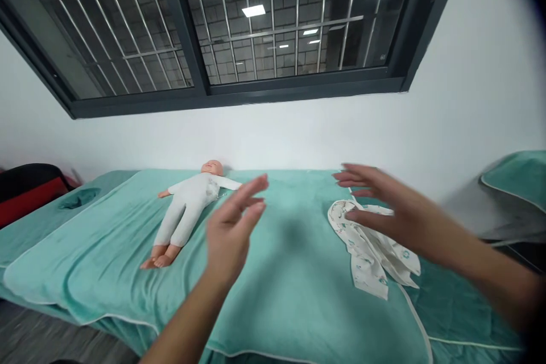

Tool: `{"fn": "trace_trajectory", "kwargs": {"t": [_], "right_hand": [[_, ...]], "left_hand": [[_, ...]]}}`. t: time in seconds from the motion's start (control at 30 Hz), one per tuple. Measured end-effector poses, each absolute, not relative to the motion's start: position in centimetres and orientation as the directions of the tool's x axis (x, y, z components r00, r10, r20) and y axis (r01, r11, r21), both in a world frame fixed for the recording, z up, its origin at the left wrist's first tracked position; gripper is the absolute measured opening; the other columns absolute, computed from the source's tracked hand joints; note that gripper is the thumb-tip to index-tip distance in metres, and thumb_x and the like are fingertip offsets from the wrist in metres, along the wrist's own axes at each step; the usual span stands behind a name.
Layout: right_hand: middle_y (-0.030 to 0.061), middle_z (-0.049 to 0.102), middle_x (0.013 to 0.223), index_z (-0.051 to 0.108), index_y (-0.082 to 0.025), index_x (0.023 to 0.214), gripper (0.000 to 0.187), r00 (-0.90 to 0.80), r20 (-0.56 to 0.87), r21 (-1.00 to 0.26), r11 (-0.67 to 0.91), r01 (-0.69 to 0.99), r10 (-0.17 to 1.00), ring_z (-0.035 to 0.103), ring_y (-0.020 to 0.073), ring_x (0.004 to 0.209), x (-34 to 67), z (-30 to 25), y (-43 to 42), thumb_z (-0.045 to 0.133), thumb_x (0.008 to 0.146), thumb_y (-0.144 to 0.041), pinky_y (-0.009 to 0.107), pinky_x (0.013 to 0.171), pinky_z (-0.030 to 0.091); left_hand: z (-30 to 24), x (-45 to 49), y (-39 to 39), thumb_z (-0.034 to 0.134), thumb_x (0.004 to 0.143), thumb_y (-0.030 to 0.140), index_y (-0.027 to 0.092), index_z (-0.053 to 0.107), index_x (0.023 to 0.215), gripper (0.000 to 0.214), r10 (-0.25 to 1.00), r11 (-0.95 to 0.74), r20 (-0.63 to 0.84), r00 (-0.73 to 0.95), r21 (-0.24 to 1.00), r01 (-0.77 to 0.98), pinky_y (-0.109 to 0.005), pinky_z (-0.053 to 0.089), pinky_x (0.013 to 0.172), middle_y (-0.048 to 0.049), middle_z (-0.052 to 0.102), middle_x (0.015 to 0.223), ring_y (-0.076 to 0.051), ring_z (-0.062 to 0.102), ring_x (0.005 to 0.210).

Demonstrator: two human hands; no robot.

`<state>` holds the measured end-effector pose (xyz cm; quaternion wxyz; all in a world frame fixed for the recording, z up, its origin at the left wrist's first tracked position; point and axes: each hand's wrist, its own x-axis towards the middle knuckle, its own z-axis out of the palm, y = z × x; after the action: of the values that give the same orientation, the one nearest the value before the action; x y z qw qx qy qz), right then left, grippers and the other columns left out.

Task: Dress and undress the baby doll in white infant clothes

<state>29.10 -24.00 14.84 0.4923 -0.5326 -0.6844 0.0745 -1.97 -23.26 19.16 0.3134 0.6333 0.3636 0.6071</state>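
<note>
A green bed (pixel 106 284) under a window (pixel 298 82). A doll (pixel 187 205), feet slanting nearer, lies left of the left hand (pixel 232 230); clothing (pixel 369 264) lies nearest the right hand (pixel 381 202). Both are empty, spread.

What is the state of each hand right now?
Left hand: open, holding nothing, near the doll.
Right hand: open, holding nothing, by the patterned garment.

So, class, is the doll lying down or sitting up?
Lying down: the doll is stretched out on the green blanket, head nearest the wall, both legs extended toward the near side.
</note>
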Motion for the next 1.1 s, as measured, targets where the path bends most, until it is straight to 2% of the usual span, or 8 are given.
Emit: {"fn": "trace_trajectory", "kwargs": {"t": [0.07, 0.17, 0.27, 0.43, 0.57, 0.7, 0.9, 1.1], "right_hand": [[0.0112, 0.058, 0.136, 0.045, -0.029, 0.144, 0.066, -0.051, 0.338, -0.606, 0.258, 0.753, 0.940, 0.063, 0.0305, 0.114, 30.2, 11.7, -22.0, 0.065, 0.085, -0.050, 0.041, 0.084, 0.058], [0.0167, 0.051, 0.144, 0.050, -0.016, 0.139, 0.059, 0.090, 0.118, -0.414, -0.033, 0.910, 0.989, 0.051, 0.0349, 0.130, 31.6, 4.7, -19.6, 0.062, 0.086, -0.040, 0.046, 0.101, 0.047], [0.0142, 0.042, 0.152, 0.046, -0.017, 0.141, 0.059, 0.174, 0.194, -0.234, -0.127, 0.964, 0.966, 0.046, 0.0358, 0.133, 32.0, -1.0, -19.2, 0.055, 0.090, -0.044, 0.050, 0.099, 0.045], [0.0113, 0.055, 0.138, 0.055, -0.019, 0.126, 0.039, 0.252, 0.399, -0.170, -0.199, 0.965, 0.882, 0.059, 0.0306, 0.115, 31.8, -3.6, -20.0, 0.043, 0.096, -0.042, 0.045, 0.094, 0.044], [0.0078, 0.062, 0.126, 0.057, -0.022, 0.116, 0.029, 0.265, 0.399, -0.276, -0.161, 0.947, 0.878, 0.065, 0.0278, 0.100, 32.2, -3.0, -19.7, 0.047, 0.092, -0.035, 0.038, 0.082, 0.046], [0.0061, 0.065, 0.116, 0.056, -0.024, 0.117, 0.031, 0.342, 0.422, -0.572, -0.046, 0.819, 0.840, 0.063, 0.0266, 0.102, 29.5, -1.6, -19.5, 0.050, 0.091, -0.040, 0.036, 0.083, 0.047], [0.0091, 0.061, 0.120, 0.058, -0.025, 0.115, 0.023, -0.037, 0.518, -0.696, 0.446, 0.562, 0.854, 0.056, 0.0255, 0.115, 17.0, 1.2, -19.3, 0.052, 0.094, -0.034, 0.040, 0.099, 0.044], [0.0058, 0.062, 0.116, 0.062, -0.024, 0.098, 0.015, 0.008, 0.376, -0.876, 0.353, 0.328, 0.926, 0.056, 0.0237, 0.114, 11.5, 1.2, -18.4, 0.056, 0.092, -0.036, 0.039, 0.102, 0.042]], "left_hand": [[12.6, -1.4, -20.4, 0.066, 0.082, 0.046, 0.026, 0.071, 0.117, 0.041, 0.935, -0.353, 0.342, 0.091, 0.922, 0.160, -0.043, 0.051, 0.104, -0.0043, 0.070, 0.125, -0.027, 0.062, 0.120], [3.4, -1.6, -17.7, 0.065, 0.081, 0.049, 0.020, 0.073, 0.110, 0.042, 0.992, -0.121, 0.110, 0.063, 0.970, 0.210, -0.043, 0.048, 0.105, -0.0090, 0.071, 0.122, -0.027, 0.063, 0.118], [-1.0, -2.1, -17.2, 0.054, 0.087, 0.054, 0.018, 0.071, 0.113, 0.047, 0.995, -0.087, 0.095, -0.030, 0.974, 0.210, -0.042, 0.047, 0.104, -0.0102, 0.070, 0.121, -0.025, 0.064, 0.113], [-1.0, -2.1, -17.6, 0.050, 0.091, 0.053, 0.020, 0.072, 0.106, 0.043, 0.991, -0.133, 0.131, 0.026, 0.952, 0.275, -0.038, 0.049, 0.097, -0.0078, 0.073, 0.110, -0.023, 0.066, 0.104], [-1.0, -1.7, -17.5, 0.047, 0.093, 0.052, 0.021, 0.073, 0.100, 0.041, 0.980, -0.196, 0.194, 0.043, 0.909, 0.368, -0.037, 0.050, 0.090, -0.0068, 0.074, 0.102, -0.023, 0.067, 0.097], [-1.6, -1.1, -17.5, 0.052, 0.090, 0.051, 0.024, 0.073, 0.105, 0.037, 0.962, -0.272, 0.233, 0.141, 0.856, 0.440, -0.039, 0.047, 0.095, -0.0065, 0.073, 0.106, -0.023, 0.065, 0.100], [-1.7, -1.3, -17.5, 0.060, 0.086, 0.052, 0.020, 0.056, 0.134, 0.058, 0.964, -0.201, 0.189, 0.187, 0.979, 0.046, -0.039, 0.042, 0.106, -0.0107, 0.065, 0.130, -0.024, 0.060, 0.116], [-1.4, -1.9, -17.6, 0.057, 0.089, 0.053, 0.016, 0.064, 0.123, 0.050, 0.995, -0.084, 0.091, 0.050, 0.988, -0.127, -0.033, 0.046, 0.095, -0.0093, 0.070, 0.118, -0.024, 0.062, 0.109]]}}
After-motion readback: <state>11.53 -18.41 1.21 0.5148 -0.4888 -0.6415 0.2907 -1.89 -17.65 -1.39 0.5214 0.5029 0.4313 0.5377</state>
